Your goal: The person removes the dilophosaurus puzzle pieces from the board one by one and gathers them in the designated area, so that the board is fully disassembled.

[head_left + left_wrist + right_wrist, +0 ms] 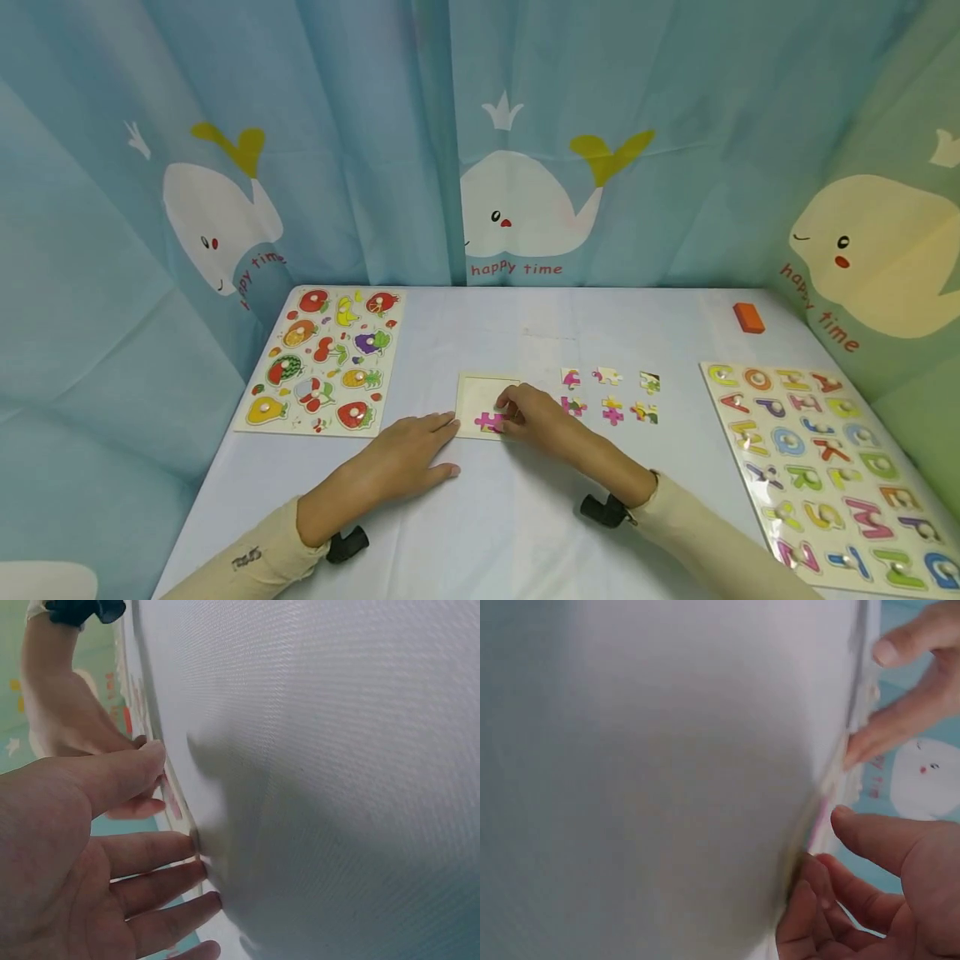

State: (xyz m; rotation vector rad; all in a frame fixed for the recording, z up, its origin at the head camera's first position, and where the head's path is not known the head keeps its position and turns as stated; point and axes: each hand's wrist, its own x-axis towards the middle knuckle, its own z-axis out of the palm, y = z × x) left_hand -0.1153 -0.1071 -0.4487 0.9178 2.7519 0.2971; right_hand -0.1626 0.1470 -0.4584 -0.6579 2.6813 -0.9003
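Observation:
In the head view, a small square jigsaw tray [472,392] lies on the table, with pink jigsaw pieces [489,420] in its lower part. My right hand [543,423] is over the tray's right side, its curled fingers and thumb around the right end of the pink pieces; the fingers partly hide what they hold. My left hand [408,450] lies with fingers extended, fingertips touching the tray's left edge and thumb apart. In the left wrist view, those fingers [161,851] rest along the tray rim. The right wrist view shows the right thumb [877,840] opposite bent fingers.
Several loose jigsaw pieces [612,410] lie in two rows right of the tray. A fruit puzzle board [315,421] is at the left and a letter puzzle board [757,467] at the right. An orange block [747,317] sits at the back right, before the whale-print curtain [375,167].

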